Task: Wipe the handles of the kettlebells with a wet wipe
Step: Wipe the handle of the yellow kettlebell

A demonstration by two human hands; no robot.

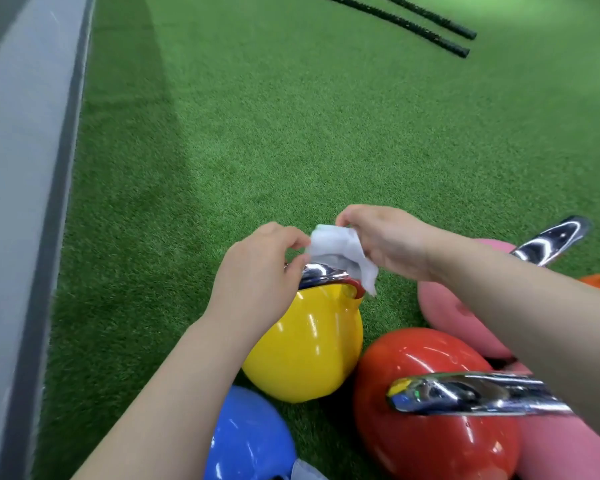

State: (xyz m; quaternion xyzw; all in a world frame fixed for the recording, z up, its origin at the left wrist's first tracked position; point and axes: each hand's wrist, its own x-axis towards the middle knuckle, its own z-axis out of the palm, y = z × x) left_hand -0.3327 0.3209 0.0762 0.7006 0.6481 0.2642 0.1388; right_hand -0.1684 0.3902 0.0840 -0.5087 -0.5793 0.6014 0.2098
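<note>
Head view: no brand, label or writing can be read on anything here. Both hands meet over the yellow kettlebell (303, 344), forearms reaching in from below. The left hand (257, 268) has its fingers curled, pinching the left edge of the wipe (340, 254); the right hand (385, 240) pinches its top right corner, knuckles up. The white wipe hangs crumpled between the two grips, draped onto the chrome handle (317, 273) just beneath them. Below the grip sit the blue kettlebell (250, 441) to the left and the red kettlebell (426, 403) to the right, its chrome handle nearest the camera. A pink kettlebell (454, 313) lies right of the grip, under the right forearm. All rest on green turf (291, 133); two black ropes (430, 26) lie far beyond
</note>
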